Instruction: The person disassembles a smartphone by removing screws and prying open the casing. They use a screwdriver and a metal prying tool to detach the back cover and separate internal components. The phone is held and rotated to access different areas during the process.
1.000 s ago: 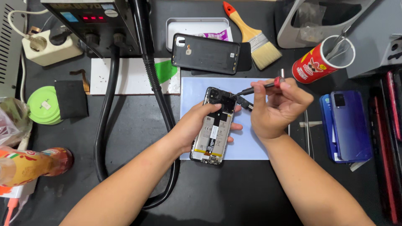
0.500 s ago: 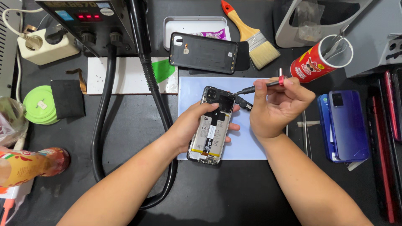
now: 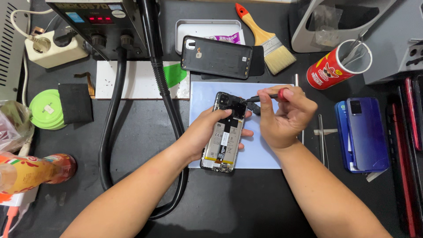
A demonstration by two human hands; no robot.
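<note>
The left hand cradles an opened smartphone, back cover off, over a pale blue work mat at the middle of the black tabletop. Its grip wraps the phone's left edge, with the thumb across the middle. The right hand pinches a slim precision screwdriver with a red band, grip narrow around the handle, tip pointing at nine o'clock onto the dark camera-end plate at the phone's twelve o'clock end.

To do this well, I judge the tip should sit square in the screw head, with light downward pressure and slow finger turns, while the left hand keeps the phone flat and steady so the bit does not skid onto the board.

The phone's inside shows a matte silver battery, black shielding and a thin metal frame. At twelve o'clock lies the removed dark grey back cover, smooth plastic with a camera cutout. A wooden-handled bristle brush sits at one o'clock, a red cylindrical can holding tools at two o'clock, and a glossy blue phone at three o'clock. Thick black rubbery hoses curve down at nine o'clock.
</note>
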